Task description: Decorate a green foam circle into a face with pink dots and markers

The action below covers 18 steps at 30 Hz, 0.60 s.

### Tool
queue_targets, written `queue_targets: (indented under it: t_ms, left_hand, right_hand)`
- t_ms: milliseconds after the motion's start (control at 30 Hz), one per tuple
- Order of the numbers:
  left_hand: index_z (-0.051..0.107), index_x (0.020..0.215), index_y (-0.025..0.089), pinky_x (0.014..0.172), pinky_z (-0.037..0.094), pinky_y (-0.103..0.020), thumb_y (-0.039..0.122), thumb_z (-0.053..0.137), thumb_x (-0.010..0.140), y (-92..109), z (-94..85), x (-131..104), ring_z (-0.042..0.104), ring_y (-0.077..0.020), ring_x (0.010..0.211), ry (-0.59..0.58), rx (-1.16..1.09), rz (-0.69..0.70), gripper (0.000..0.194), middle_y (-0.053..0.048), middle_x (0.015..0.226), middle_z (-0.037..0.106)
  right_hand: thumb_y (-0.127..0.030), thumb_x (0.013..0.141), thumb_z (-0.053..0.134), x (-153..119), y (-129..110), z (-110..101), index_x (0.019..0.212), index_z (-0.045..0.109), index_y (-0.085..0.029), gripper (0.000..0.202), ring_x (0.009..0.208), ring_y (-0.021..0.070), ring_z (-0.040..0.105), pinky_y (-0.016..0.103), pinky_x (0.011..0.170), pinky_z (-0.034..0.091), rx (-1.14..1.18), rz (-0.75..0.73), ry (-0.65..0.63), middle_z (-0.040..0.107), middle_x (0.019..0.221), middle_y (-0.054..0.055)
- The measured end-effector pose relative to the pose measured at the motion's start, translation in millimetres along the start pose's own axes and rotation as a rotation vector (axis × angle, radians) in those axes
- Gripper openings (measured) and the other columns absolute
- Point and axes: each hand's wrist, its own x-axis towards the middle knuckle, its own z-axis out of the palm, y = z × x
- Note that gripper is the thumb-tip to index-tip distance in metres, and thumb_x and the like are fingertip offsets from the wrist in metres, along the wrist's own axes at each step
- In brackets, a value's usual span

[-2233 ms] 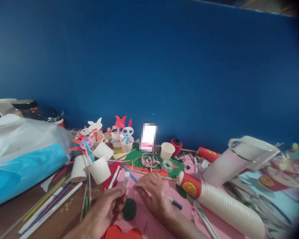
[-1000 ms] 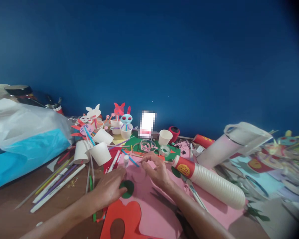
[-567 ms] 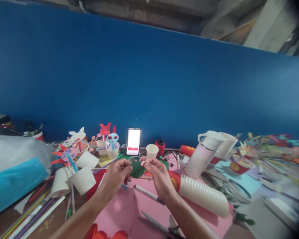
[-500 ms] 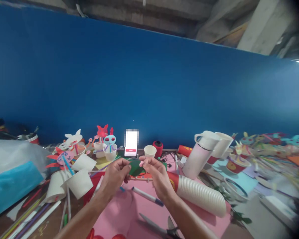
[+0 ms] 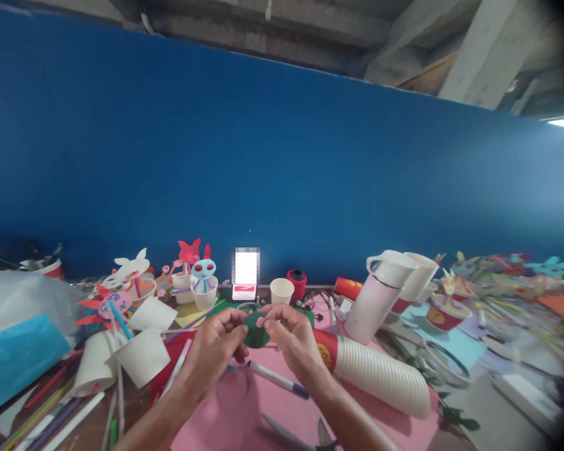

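My left hand (image 5: pixel 220 339) pinches the left edge of a rounded dark green paper piece (image 5: pixel 257 336). From the other side, my right hand (image 5: pixel 295 337) has a small pink paper piece (image 5: pixel 260 322) between thumb and fingers, over the upper right part of the green one. I cannot tell whether the two papers are stuck together. Below the hands, a white marker with a dark blue cap (image 5: pixel 278 378) lies on pink paper (image 5: pixel 235 413). Scissors (image 5: pixel 286 432) rest nearer to me, partly cut off by the frame.
A long stack of paper cups (image 5: pixel 380 376) lies to the right, with a white jug (image 5: pixel 380 297) behind it. Cups with paper animal figures (image 5: pixel 203 285) stand at left. A phone (image 5: pixel 245 272) leans against the blue wall (image 5: pixel 282 156). Markers and straws lie at lower left.
Both hands have come slightly lower with the green paper. The pink piece now lies flatter over the green one. The view has shifted a little.
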Motion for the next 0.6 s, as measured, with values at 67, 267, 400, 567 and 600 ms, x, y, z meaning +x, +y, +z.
queue_targets:
  t_ms: [67, 267, 400, 567, 600]
  left_hand:
    - [0.060, 0.086, 0.014, 0.046, 0.042, -0.023, 0.026, 0.057, 0.069, -0.4, -1.3, -1.0, 0.051, -0.0115, 0.044, -0.007, 0.029, 0.011, 0.021, 0.001, 0.050, 0.058]
    - [0.062, 0.093, 0.011, 0.047, 0.040, -0.023, 0.028, 0.055, 0.071, 1.6, 0.2, -2.7, 0.050, -0.0118, 0.044, -0.010, 0.067, -0.008, 0.029, 0.001, 0.047, 0.056]
    - [0.062, 0.092, 0.012, 0.044, 0.035, -0.021, 0.028, 0.054, 0.073, 2.5, 2.2, -2.3, 0.043, -0.0086, 0.037, -0.036, 0.099, 0.013, 0.027, 0.004, 0.040, 0.050]
    - [0.062, 0.092, 0.012, 0.046, 0.039, -0.022, 0.027, 0.053, 0.073, 4.0, 2.9, -2.7, 0.049, -0.0109, 0.039, -0.037, 0.077, -0.006, 0.026, 0.003, 0.041, 0.054]
    - [0.062, 0.092, 0.012, 0.048, 0.040, -0.023, 0.028, 0.053, 0.073, 4.7, 3.1, -3.0, 0.051, -0.0120, 0.041, -0.039, 0.073, -0.017, 0.026, 0.001, 0.042, 0.056]
  right_hand:
    - [-0.016, 0.069, 0.051, 0.2, 0.1, 0.6, 0.063, 0.059, -0.015, 0.010, 0.076, 0.0165, 0.057, 0.021, 0.051, 0.046, -0.001, -0.010, 0.000, 0.062, 0.088, 0.006]
    - [-0.015, 0.069, 0.052, 0.4, -0.7, 0.5, 0.063, 0.059, -0.015, 0.009, 0.075, 0.0160, 0.058, 0.021, 0.054, 0.047, -0.019, -0.013, 0.007, 0.063, 0.086, 0.005]
    - [-0.014, 0.069, 0.051, 0.2, 0.3, 0.4, 0.063, 0.059, -0.016, 0.009, 0.076, 0.0157, 0.057, 0.023, 0.060, 0.047, -0.073, -0.026, 0.037, 0.063, 0.084, 0.004]
    - [-0.013, 0.069, 0.052, 0.1, 1.3, 0.8, 0.063, 0.058, -0.016, 0.009, 0.071, 0.0142, 0.056, 0.023, 0.061, 0.045, -0.108, -0.049, 0.039, 0.063, 0.075, 0.002]
    - [-0.014, 0.069, 0.052, 0.0, 1.4, 0.9, 0.063, 0.058, -0.016, 0.009, 0.070, 0.0141, 0.056, 0.023, 0.061, 0.044, -0.111, -0.048, 0.043, 0.063, 0.074, 0.002]
